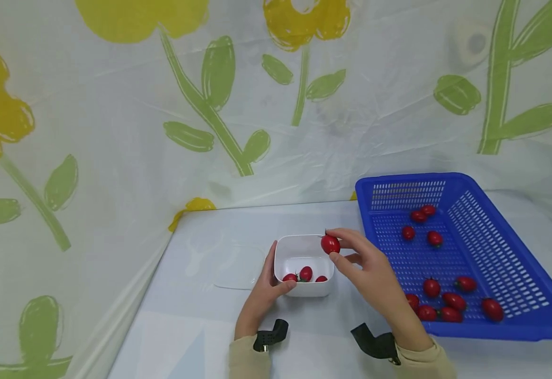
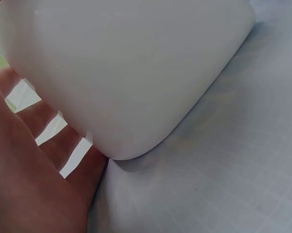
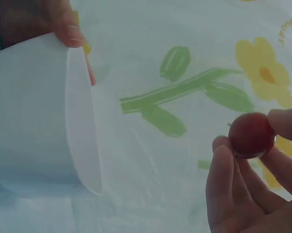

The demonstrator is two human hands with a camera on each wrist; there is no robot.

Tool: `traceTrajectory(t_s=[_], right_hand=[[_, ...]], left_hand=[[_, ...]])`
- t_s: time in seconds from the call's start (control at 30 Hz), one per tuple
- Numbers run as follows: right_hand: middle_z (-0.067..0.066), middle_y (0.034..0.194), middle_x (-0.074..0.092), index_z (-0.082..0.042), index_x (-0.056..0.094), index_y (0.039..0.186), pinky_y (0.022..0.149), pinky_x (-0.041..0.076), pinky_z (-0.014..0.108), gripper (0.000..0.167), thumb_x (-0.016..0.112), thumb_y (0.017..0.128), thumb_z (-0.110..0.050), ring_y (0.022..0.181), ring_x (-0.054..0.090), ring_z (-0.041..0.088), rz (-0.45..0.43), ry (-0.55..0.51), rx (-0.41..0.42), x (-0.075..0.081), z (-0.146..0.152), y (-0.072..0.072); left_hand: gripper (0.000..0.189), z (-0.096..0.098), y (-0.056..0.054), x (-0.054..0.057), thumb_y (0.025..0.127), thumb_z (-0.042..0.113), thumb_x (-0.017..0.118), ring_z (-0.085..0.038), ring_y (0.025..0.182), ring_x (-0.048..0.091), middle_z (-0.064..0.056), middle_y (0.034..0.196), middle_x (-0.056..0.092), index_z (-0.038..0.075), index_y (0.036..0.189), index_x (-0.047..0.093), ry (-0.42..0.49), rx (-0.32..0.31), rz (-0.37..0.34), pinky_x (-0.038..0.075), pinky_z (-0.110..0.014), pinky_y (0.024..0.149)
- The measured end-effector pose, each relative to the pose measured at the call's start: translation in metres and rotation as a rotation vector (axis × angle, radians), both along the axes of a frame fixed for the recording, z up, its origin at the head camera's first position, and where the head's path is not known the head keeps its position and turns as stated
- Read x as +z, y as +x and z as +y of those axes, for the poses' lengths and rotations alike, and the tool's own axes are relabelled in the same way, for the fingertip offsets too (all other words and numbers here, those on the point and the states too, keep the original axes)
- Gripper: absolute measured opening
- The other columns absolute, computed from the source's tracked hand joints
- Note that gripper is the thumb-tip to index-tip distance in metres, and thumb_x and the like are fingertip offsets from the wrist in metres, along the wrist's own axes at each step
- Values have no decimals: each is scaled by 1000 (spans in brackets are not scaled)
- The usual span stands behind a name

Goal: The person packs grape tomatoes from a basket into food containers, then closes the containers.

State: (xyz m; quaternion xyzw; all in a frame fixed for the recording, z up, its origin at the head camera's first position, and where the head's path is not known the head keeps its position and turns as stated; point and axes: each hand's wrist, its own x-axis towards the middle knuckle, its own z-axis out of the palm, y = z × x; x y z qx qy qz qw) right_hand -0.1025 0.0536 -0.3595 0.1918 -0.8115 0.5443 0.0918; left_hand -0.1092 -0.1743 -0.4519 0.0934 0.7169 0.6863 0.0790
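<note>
The left hand (image 1: 266,293) is gripping the box (image 1: 306,290), probably steadying it; tomatoes (image 1: 306,273) are lying inside. Near its right edge, the right hand (image 1: 364,267) is pinching one tomato (image 1: 330,244), likely to avoid bruising. The basket (image 1: 503,332) is holding more tomatoes (image 1: 454,301), seemingly within reach.

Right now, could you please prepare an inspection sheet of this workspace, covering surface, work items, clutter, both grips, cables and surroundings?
Surface: pale table, lightly patterned
Job's things: white box holding at least three tomatoes; blue basket holding more
Clutter: transparent lid-like piece left of the box
Left grip: holds the white box
Right grip: pinches one tomato, apart from the box
Cables: nothing seen
Surroundings: flower-printed sheet behind the table
</note>
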Motion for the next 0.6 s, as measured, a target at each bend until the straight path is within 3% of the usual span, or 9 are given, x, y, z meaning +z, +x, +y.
traceTrajectory(t_s=[0.17, 0.37, 0.6], right_hand=[[-6, 116, 53, -20, 53, 122, 72, 49, 26, 39, 62, 84, -21, 98, 52, 9, 16, 20, -65, -7, -7, -2], [-8, 116, 52, -22, 52, 122, 73, 49, 28, 40, 63, 83, -23, 98, 52, 9, 0, 52, -54, -14, -12, -5], [-6, 116, 52, -19, 53, 122, 72, 49, 28, 40, 63, 83, -22, 98, 52, 9, 2, 87, -94, -22, -19, -9]], left_hand=[[86, 0, 0, 2, 81, 21, 64, -26, 129, 23, -1, 145, 17, 24, 144, 6, -10, 1, 2, 30, -44, 99], [85, 1, 0, 1, 81, 17, 63, -27, 127, 26, -1, 144, 19, 25, 144, 7, -2, 6, 1, 33, -43, 97], [83, -3, -8, -15, 80, 17, 64, -23, 124, 30, 4, 142, 23, 37, 142, 11, -4, 22, 12, 38, -41, 93]])
